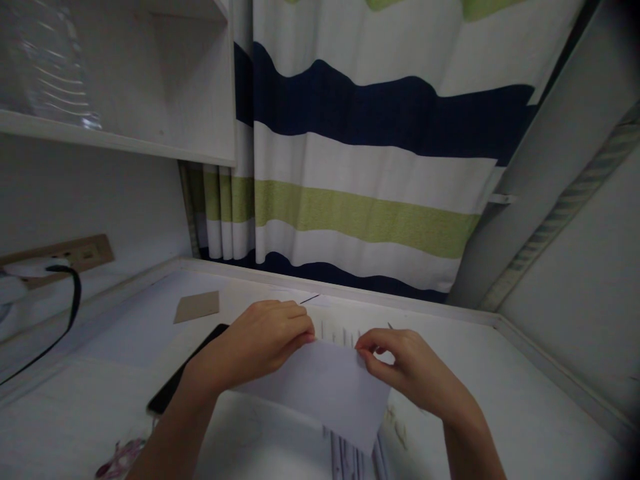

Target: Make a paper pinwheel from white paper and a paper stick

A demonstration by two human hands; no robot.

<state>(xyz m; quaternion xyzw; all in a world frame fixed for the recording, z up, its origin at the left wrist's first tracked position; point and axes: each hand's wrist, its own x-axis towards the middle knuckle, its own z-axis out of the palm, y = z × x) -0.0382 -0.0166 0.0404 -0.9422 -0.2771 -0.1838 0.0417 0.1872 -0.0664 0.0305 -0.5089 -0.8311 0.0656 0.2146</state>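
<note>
Two bare hands hold a white sheet of paper (325,387) above a pale white desk (525,400). The left hand (265,343) pinches the sheet's far left corner between thumb and fingertips; the right hand (410,367) pinches its far right corner the same way. The paper hangs tilted over more printed sheets (350,460) lying on the desk. Just left of the left wrist lies a black smartphone (183,377), with a small brown cardboard piece (197,307) farther off. A striped white, navy and green curtain (370,167) hangs at the far side.
</note>
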